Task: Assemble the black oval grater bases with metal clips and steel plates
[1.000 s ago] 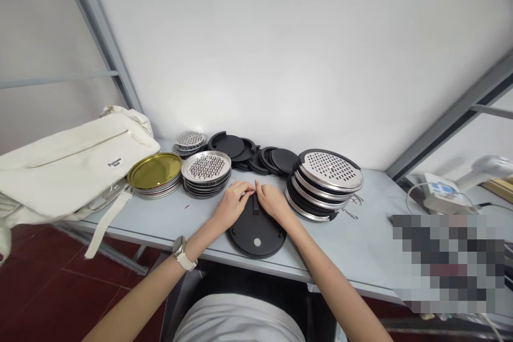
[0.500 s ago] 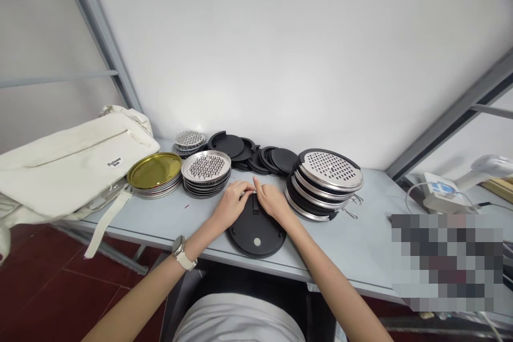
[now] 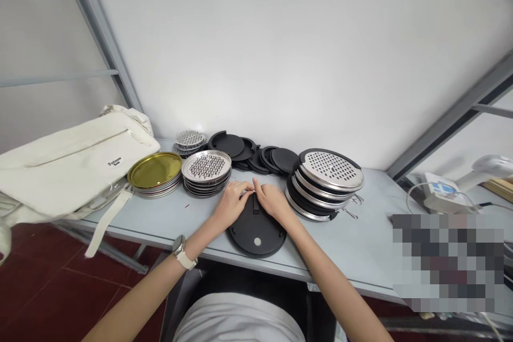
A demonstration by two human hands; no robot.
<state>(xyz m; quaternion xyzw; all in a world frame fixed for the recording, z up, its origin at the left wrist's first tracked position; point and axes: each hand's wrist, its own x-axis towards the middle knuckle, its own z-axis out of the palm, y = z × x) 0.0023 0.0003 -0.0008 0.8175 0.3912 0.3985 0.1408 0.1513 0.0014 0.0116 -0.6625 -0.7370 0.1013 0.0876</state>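
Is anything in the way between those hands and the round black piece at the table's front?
Nothing visible: the left hand and right hand are at the far side of the black disc. The silver stack and taller stack stand to either side.

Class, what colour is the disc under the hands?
The disc is black, best seen in the head view.
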